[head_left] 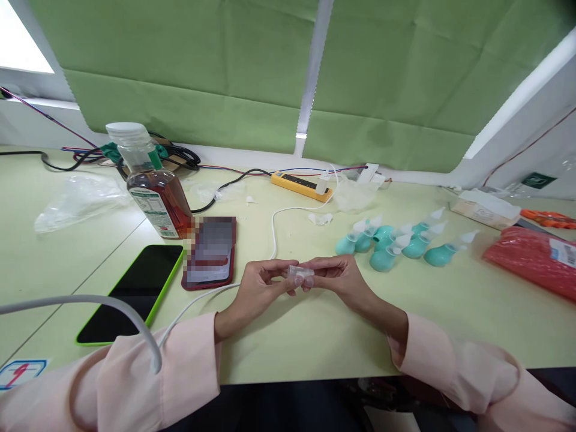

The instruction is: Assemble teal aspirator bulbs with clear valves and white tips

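Observation:
My left hand (269, 281) and my right hand (337, 277) meet above the table near its front edge. Between their thumbs and fingertips they pinch a small clear plastic piece (294, 272), whitish inside; the fingers hide part of it, so its exact kind does not show. To the right of my right hand, several teal squeeze bulbs with translucent pointed tips (382, 259) lie in a loose group. A phone in a red case (209, 252) lies left of my left hand, with a white cable running close by.
A bottle of amber liquid (159, 201) and a phone in a green case (139, 288) are at left. A yellow power strip (300, 185) lies at the back among cables. Red plastic packaging (531, 258) and a tissue pack (485, 208) sit right. A grey tube (112, 303) crosses lower left.

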